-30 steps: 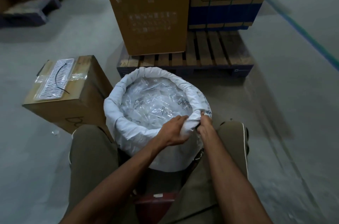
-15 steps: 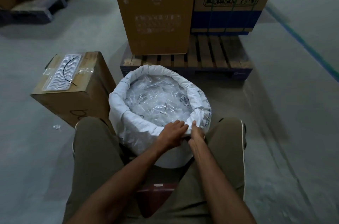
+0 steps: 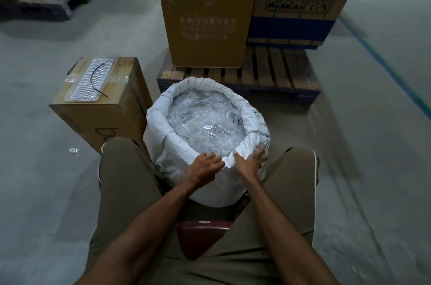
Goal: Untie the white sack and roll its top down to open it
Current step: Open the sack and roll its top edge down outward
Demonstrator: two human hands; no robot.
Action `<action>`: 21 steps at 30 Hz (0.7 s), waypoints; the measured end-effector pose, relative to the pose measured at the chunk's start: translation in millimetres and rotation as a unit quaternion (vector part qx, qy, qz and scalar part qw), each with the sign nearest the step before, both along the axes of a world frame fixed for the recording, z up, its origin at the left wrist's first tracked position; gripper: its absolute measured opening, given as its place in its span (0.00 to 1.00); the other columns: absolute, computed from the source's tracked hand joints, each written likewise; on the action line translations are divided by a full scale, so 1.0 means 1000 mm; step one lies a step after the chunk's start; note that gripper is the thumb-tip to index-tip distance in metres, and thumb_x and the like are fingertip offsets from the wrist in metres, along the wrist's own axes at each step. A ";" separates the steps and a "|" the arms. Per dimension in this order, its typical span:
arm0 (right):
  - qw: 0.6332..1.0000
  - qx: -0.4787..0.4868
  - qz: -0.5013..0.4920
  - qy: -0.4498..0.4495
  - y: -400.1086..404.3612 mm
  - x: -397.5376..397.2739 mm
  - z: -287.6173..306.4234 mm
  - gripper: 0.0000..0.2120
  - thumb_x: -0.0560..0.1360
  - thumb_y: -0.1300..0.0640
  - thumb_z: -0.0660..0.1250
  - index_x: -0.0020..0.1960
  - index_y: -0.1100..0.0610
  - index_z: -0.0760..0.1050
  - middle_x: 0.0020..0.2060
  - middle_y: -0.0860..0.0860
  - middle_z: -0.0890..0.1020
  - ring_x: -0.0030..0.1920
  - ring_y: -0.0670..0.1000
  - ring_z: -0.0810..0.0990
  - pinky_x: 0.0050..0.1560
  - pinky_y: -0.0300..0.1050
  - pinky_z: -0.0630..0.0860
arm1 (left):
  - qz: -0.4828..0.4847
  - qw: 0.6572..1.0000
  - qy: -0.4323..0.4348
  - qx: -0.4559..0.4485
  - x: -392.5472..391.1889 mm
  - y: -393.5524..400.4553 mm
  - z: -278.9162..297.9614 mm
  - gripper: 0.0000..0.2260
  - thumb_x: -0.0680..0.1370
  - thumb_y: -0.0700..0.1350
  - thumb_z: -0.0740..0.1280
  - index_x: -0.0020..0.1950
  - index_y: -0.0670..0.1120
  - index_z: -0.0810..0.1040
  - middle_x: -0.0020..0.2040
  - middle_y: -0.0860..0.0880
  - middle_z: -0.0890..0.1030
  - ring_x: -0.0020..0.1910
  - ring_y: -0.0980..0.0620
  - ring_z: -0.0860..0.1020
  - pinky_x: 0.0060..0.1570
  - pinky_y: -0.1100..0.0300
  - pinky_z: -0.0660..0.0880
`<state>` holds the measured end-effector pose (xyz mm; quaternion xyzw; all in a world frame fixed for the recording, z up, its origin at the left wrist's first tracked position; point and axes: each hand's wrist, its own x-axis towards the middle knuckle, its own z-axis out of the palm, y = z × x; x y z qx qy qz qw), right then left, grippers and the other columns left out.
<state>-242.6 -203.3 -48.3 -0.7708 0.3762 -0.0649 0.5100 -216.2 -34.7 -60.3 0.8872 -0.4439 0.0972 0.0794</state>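
- The white sack (image 3: 177, 163) stands upright on the grey floor (image 3: 46, 191) between the seated person's knees, its top rolled into a thick cuff all round.
- Clear plastic packets (image 3: 205, 121) fill the open mouth.
- The left hand (image 3: 205, 168) lies on the near rim, fingers curled onto the rolled cuff and gripping it.
- The right hand (image 3: 250, 162) rests just beside it on the near-right rim, fingers nearly straight and spread flat against the fabric.
- A cardboard box (image 3: 100, 107) sits left of the sack, touching it; a black cable tie (image 3: 95, 79) lies on its top.
- Behind the sack, a wooden pallet (image 3: 279, 74) carries tall cartons (image 3: 205, 11).
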 end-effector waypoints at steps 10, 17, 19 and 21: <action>0.831 -0.378 0.402 -0.076 0.021 -0.013 0.001 0.13 0.67 0.49 0.76 0.50 0.50 0.80 0.46 0.46 0.81 0.53 0.52 0.81 0.63 0.57 0.65 | 0.325 0.819 0.186 -0.435 -0.021 0.019 0.010 0.24 0.62 0.46 0.76 0.56 0.49 0.75 0.55 0.52 0.75 0.56 0.52 0.71 0.61 0.54 0.67; 0.738 -0.501 0.429 -0.144 0.037 -0.013 -0.014 0.12 0.61 0.66 0.72 0.39 0.54 0.73 0.35 0.50 0.80 0.37 0.56 0.80 0.46 0.51 0.69 | 0.561 0.355 0.469 -0.582 -0.006 0.024 0.036 0.30 0.77 0.54 0.74 0.73 0.40 0.71 0.68 0.41 0.75 0.64 0.42 0.76 0.62 0.50 0.75; 0.730 -0.508 0.439 -0.127 0.040 -0.010 -0.011 0.14 0.61 0.66 0.71 0.42 0.54 0.74 0.38 0.50 0.80 0.40 0.57 0.81 0.47 0.52 0.69 | 0.557 0.340 0.460 -0.603 0.007 0.035 0.022 0.18 0.79 0.46 0.73 0.65 0.38 0.78 0.58 0.40 0.82 0.54 0.42 0.81 0.52 0.50 0.81; 0.738 -0.498 0.447 -0.089 0.043 -0.009 -0.006 0.15 0.62 0.60 0.72 0.47 0.54 0.74 0.43 0.50 0.79 0.44 0.57 0.80 0.50 0.53 0.68 | 0.541 0.312 0.478 -0.617 0.017 0.046 0.008 0.14 0.81 0.42 0.70 0.64 0.37 0.78 0.50 0.43 0.82 0.52 0.43 0.81 0.50 0.51 0.80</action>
